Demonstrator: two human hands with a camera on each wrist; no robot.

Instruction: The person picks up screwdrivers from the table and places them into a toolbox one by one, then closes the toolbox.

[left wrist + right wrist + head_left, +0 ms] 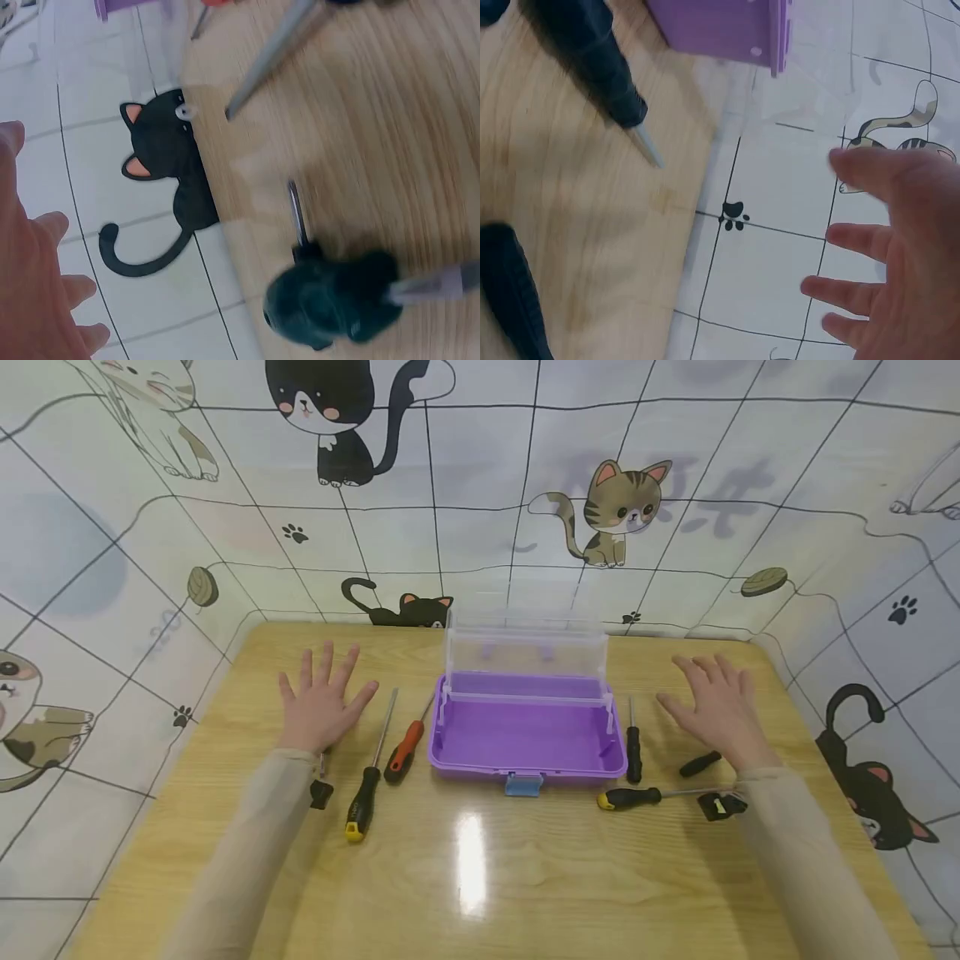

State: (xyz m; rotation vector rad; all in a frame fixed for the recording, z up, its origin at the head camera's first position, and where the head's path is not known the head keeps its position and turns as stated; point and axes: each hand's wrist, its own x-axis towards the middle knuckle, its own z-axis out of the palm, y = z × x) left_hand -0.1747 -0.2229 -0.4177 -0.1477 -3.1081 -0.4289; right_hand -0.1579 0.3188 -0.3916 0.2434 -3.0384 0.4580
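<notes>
My left hand is held over the left side of the wooden table with its fingers spread, gripping nothing. In the left wrist view a screwdriver with a dark green handle lies near that hand. To its right are a yellow-and-black screwdriver and a red-and-black screwdriver. My right hand, empty with fingers apart, hovers over the right side. Near it lie a slim black screwdriver, a black handle partly hidden by the hand, and a sideways yellow-and-black screwdriver.
Between the hands stands a purple toolbox with its clear lid raised and a blue latch at the front. A cat-patterned wall covering encloses the back and sides of the table.
</notes>
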